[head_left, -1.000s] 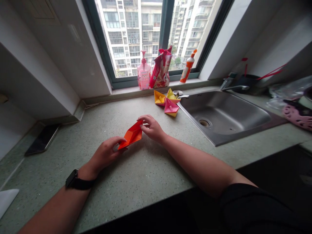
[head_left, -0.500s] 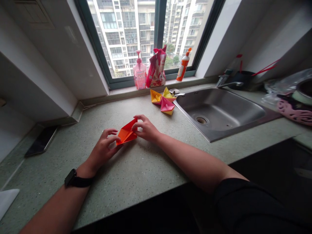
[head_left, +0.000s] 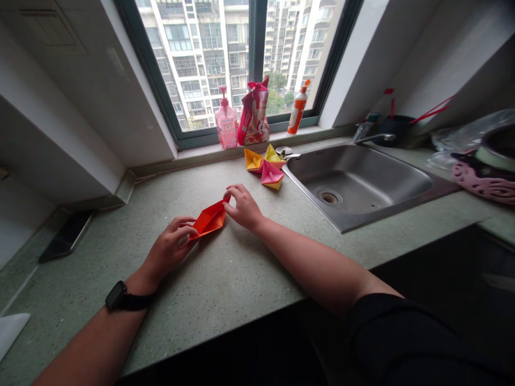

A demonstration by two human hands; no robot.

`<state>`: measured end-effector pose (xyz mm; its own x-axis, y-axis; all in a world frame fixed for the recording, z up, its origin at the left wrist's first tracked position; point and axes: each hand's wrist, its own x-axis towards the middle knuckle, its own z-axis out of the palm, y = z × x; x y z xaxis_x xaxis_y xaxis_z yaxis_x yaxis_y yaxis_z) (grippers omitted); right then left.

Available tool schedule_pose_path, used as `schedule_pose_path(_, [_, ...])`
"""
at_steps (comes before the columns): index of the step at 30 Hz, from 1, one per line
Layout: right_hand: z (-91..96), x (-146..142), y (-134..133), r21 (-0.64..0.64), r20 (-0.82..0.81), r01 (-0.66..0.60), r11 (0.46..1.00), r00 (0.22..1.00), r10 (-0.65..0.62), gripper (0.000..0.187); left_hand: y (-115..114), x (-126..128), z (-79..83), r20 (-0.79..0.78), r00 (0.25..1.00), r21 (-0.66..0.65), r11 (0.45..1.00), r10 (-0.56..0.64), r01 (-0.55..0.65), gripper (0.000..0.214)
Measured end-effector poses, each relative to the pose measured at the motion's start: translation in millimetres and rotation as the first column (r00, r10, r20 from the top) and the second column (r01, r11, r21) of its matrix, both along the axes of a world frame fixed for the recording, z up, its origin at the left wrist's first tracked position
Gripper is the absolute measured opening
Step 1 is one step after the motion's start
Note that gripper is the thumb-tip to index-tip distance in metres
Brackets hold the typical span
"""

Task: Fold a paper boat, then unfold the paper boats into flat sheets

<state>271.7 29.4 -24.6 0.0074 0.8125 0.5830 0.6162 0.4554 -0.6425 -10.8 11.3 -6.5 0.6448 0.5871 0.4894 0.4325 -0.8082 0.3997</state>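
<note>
An orange-red folded paper boat rests on the speckled counter between my hands, its long hollow spread open. My left hand, with a black watch on the wrist, pinches its near left end between thumb and fingers. At the far right end, my right hand grips the pointed tip between thumb and forefinger. Beyond my right hand stand three finished paper boats close together: an orange-yellow boat, a yellow boat and a pink boat with a yellow underside.
A steel sink is set into the counter on the right. A pink pump bottle, a red bag and an orange bottle line the windowsill. A dark phone lies at the left.
My right hand has shifted from the boat's side to its far tip. The orange-red paper looks more drawn out lengthwise, with its hollow wider. The view has turned slightly right.
</note>
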Motion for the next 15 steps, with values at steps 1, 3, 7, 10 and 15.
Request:
schedule_pose_path(1, [0.8,1.5,0.9,-0.003,-0.011,0.018,1.0,1.0,-0.018,0.012,0.2,-0.2,-0.5,0.003,1.0,0.004,1.0,0.002,-0.002,0.01])
schedule_pose_path(3, [1.4,3.8,2.3,-0.019,-0.019,0.047,0.999,0.999,-0.047,0.012,0.6,-0.6,-1.4,0.009,1.0,0.011,1.0,0.0,0.0,0.01])
schedule_pose_path(7, [-1.3,5.1,3.7,-0.038,-0.015,0.045,0.998,0.999,-0.046,0.012,0.9,-1.1,-2.3,0.013,1.0,0.017,1.0,-0.007,0.007,0.01])
schedule_pose_path(10, [-3.5,4.9,4.4,-0.031,-0.009,0.037,0.999,0.999,-0.038,0.013,0.9,-1.2,-2.4,0.009,1.0,0.011,1.0,-0.003,0.003,0.01])
schedule_pose_path(15, [-2.9,5.4,4.4,-0.038,0.005,0.041,0.998,0.999,-0.041,0.012,0.7,-0.9,-2.2,0.004,1.0,-0.012,1.0,0.012,-0.012,0.01])
